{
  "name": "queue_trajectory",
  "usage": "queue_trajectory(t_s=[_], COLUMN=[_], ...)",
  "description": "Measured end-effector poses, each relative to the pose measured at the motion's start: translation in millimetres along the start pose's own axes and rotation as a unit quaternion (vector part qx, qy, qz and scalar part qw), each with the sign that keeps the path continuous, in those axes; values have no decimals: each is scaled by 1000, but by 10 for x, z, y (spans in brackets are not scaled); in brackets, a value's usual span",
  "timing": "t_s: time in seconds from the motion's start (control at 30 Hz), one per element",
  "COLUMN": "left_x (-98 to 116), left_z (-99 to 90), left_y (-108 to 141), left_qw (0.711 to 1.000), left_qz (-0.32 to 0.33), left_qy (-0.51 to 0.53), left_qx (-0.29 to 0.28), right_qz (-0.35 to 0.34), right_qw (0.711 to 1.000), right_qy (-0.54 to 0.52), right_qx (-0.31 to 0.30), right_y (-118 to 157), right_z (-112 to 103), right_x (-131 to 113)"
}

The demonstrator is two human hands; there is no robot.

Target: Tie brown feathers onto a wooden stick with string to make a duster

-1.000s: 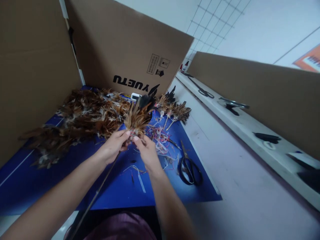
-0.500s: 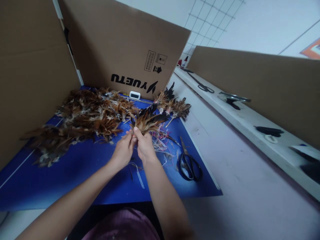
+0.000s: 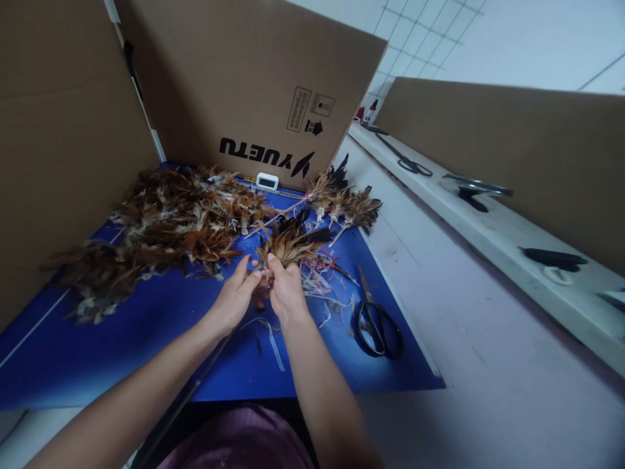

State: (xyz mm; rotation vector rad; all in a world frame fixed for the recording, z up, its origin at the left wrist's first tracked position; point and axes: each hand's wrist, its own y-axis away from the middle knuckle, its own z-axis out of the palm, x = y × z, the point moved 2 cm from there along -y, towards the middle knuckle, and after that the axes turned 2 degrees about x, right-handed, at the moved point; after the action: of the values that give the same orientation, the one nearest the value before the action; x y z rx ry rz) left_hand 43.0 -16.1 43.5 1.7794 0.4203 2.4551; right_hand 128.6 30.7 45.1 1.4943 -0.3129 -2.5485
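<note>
A bunch of brown and black feathers (image 3: 293,242) points away from me, its base gripped in my right hand (image 3: 287,290). My left hand (image 3: 237,294) is at the left of that base, its thumb and fingers around the lower end, where pinkish-red binding shows. A thin dark stick (image 3: 195,384) runs from under my left hand down toward my lap. Beyond the hands lies a large pile of brown feathers (image 3: 195,215) on the blue mat (image 3: 146,345). More bound feather bunches (image 3: 342,202) lie at the mat's back right.
Black-handled scissors (image 3: 375,326) lie right of my hands, near pink and clear scraps (image 3: 317,280). A white timer (image 3: 267,182) stands by the cardboard wall (image 3: 234,78). Tools, including another pair of scissors (image 3: 415,167), lie on the right ledge (image 3: 493,241).
My left hand has shifted slightly down and left, its fingers a little more spread. A thin stick now shows below it. The view has shifted slightly.
</note>
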Motion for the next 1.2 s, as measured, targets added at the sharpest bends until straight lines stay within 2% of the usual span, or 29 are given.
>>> queue_trajectory(t_s=[0.1, 0.3, 0.37, 0.57, 0.83, 1.03, 1.13, 1.2], left_x=[23, -12, -22, 3, 69, 86, 109, 127], left_z=[-69, -285, -321, -313, -273, -300, -313, -318], left_y=[21, -15, -37, -100, -127, -196, -232, -234], left_qw=[1000, 986, 980, 973, 965, 926, 905, 901], left_qz=[5, 77, 89, 113, 126, 186, 215, 219], left_qy=[-20, -129, -159, -196, -225, -326, -365, -373], left_qx=[6, -68, -77, -52, -54, -47, -36, -34], right_qz=[5, -1, 0, 17, 28, 31, 27, 30], right_qw=[1000, 999, 998, 998, 998, 997, 998, 998], right_qy=[-9, -46, -55, -51, -49, -56, -59, -55], right_qx=[-4, 5, 4, -22, -31, -40, -27, -15], right_y=[-24, -68, -75, -63, -43, -32, -32, -38], right_z=[-9, -16, -21, -35, -59, -62, -71, -81], right_x=[-13, -25, -8, 20, 17, 30, 37, 43])
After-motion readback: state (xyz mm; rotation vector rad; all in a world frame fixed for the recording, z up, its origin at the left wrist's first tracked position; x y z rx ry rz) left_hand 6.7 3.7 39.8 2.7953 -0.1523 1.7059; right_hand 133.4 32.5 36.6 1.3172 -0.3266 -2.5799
